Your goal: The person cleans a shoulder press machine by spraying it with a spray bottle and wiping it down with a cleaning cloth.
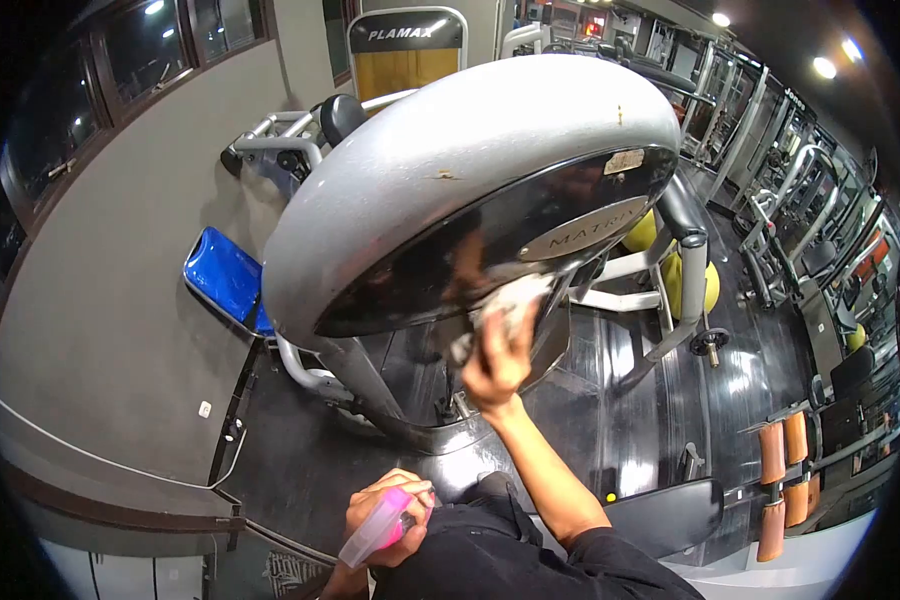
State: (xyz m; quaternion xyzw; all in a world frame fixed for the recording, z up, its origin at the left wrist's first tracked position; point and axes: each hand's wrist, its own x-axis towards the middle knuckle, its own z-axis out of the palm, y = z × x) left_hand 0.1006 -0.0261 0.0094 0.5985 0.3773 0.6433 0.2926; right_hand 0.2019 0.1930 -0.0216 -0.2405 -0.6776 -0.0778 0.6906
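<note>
My right hand [497, 370] is closed on a white cloth [516, 297], which lies against the lower edge of a glossy black panel [430, 272]. The hand is blurred, as is the cloth. That panel, with an oval plate reading "MATRIX" [582, 230], is set in the big rounded silver housing [450, 140] of a gym machine. Low and close to my body, my left hand [362, 503] is wrapped round a pink, translucent spray bottle [376, 524], held tilted. My fingers cover part of the bottle.
A blue padded seat [222, 277] stands left of the housing, near the grey wall [100, 300]. Yellow balls [692, 283] sit behind the machine's frame. A black bench pad [660, 515] is at my right, with brown rollers [772, 452] beyond it. A thin white cable [100, 457] runs along the wall.
</note>
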